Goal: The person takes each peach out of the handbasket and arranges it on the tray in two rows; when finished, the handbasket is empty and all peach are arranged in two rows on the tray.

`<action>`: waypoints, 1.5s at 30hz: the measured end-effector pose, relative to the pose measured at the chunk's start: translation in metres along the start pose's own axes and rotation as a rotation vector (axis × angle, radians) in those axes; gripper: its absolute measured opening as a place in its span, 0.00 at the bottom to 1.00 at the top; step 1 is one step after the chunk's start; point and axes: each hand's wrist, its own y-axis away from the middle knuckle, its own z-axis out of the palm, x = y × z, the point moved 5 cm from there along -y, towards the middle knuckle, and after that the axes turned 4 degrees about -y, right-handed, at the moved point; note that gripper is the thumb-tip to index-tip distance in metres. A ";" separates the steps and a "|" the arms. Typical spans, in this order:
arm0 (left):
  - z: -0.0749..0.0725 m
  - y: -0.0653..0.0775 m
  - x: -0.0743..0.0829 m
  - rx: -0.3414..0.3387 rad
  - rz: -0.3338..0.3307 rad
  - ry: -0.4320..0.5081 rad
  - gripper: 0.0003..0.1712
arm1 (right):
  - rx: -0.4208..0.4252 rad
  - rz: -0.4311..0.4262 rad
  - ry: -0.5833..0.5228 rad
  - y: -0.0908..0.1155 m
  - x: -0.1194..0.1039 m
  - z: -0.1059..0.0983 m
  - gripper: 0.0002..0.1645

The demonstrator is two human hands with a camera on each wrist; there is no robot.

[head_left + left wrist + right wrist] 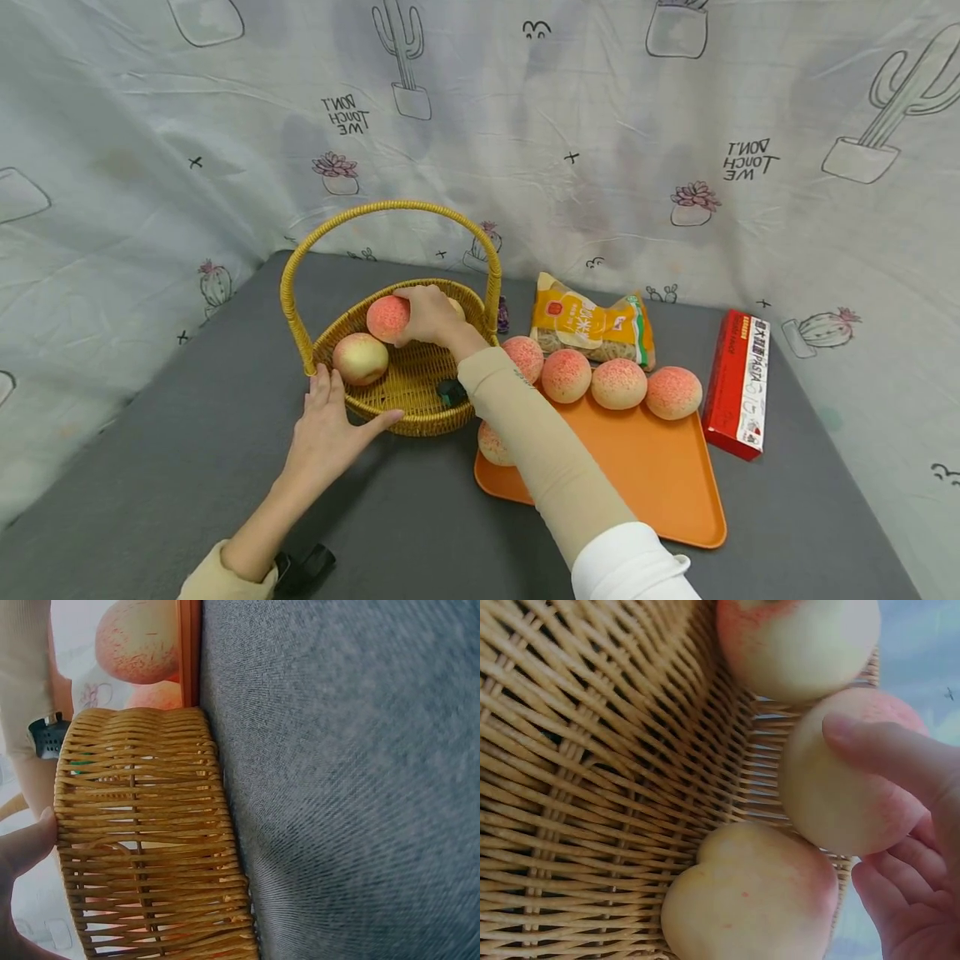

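At the near rim of the basket [423, 427], the left hand [330, 429] rests with fingers extended and thumb spread. Just beyond, inside the basket, the right hand [429, 315] grasps a peach [387, 319], which sits between thumb and curled fingers, left of the hand in the head view. A paler peach [361, 359] lies just nearer; another [456, 308] is partly hidden behind the hand. To the right, a tray [645, 475] bears more peaches [618, 384]; behind it lies a bag [588, 321], then a patterned curtain [525, 125].
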 end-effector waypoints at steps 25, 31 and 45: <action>0.005 -0.001 -0.003 -0.013 0.029 -0.007 0.70 | 0.078 -0.171 -0.438 0.083 -0.005 -0.043 0.47; 0.004 -0.001 -0.002 -0.002 0.043 -0.008 0.70 | 0.084 -0.183 -0.582 0.116 -0.004 -0.045 0.48; 0.005 -0.001 -0.003 -0.002 0.047 -0.008 0.71 | 0.128 -0.063 -0.749 0.176 0.026 -0.051 0.48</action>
